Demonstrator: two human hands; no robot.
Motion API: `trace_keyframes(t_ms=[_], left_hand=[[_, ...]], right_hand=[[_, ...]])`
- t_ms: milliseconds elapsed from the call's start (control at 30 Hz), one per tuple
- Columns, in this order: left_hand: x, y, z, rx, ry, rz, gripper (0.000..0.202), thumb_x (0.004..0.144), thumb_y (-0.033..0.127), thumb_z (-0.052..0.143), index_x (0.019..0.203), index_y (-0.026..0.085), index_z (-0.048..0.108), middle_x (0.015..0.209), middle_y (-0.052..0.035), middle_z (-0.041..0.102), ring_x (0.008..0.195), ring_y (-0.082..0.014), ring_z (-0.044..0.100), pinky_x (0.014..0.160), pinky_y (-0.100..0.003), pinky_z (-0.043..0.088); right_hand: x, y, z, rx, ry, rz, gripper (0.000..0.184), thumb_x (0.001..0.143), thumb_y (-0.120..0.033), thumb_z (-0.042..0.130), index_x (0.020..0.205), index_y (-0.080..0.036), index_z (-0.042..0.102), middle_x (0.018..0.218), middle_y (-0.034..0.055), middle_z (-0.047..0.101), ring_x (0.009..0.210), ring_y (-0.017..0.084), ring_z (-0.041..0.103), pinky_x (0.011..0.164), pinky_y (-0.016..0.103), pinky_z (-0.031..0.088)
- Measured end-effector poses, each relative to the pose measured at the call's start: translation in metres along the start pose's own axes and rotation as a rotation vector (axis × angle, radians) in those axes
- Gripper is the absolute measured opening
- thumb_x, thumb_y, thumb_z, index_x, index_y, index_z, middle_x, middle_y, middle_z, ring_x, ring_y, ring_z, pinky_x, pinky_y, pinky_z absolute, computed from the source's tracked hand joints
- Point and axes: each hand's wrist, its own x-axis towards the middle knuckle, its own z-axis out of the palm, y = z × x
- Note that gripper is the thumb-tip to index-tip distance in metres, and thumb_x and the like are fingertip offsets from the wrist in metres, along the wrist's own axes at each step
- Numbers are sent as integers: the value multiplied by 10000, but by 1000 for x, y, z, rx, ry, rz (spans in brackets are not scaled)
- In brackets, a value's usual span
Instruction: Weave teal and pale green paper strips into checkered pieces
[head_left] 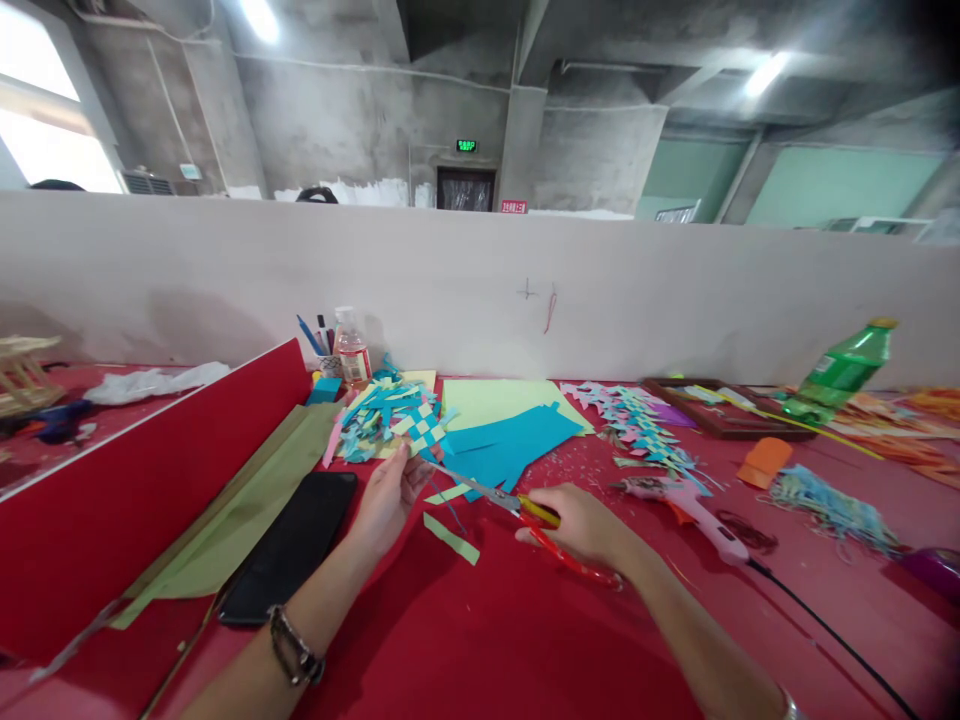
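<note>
— What is nearest to you?
— Your left hand (386, 500), at about 7 o'clock from the middle of the table (487, 640). A phone (292, 545) lies flat just beside the forearm, at 8 o'clock.

— What does this hand hold?
— It pinches the weave (424, 430) by the lower edge, with thumb and fingers closed narrow on it. The weave, made of blue and pale green strips, is lifted a little and stands at 1 o'clock from the hand, in front of a heap of scraps.

— And the other one?
— Your right hand (581, 525), at 5 o'clock, is closed through the red handles of the scissors (517, 505). The blades point to 10 o'clock and the tips are just under the weave. I cannot tell how wide the blades are open. One cut strip (451, 538) lies on the table between your hands.

— Which step is this?
— I judge it is trimming the loose ends at the edge of the weave. A cut here calls for the blades to meet only the end that sticks out, close to the woven square but not inside it. Your left fingers should be away from the tips.

— What is farther?
— A glue gun (686, 505) is at 3 o'clock, apart from your right hand. A blue sheet (510, 440) is at 12 o'clock behind the scissors. A bottle (351, 352) stands at 11 o'clock, near the wall (600, 290).
</note>
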Motion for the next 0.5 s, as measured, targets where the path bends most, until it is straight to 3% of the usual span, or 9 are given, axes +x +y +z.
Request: trace_keyframes(t_ms=[233,367,500], left_hand=[[1,0,-1,60,49,99,106,706,264,543,722,160,551,716,-1,642,733,-98,603,777,-239,431],[5,3,-5,92,114,166,113,737,281,500,724,174,534,757,-2,648,789,-98,598,846,-279,392],[6,3,-6,128,101,183,131,763,290,458,735,180,524,809,-21,652,835,-116,592,846,-310,396]], right_hand=[[0,-1,4,-78,77,31,434,652,-601,447,642,-176,535,573,3,536,519,102,430,472,212,185],[-1,-3,5,-132,197,132,395,688,-567,426,684,-188,537,625,23,575,563,127,488,479,220,203],[1,1,5,-218,268,249,382,692,-561,419,711,-201,545,653,34,600,599,159,541,483,231,225]])
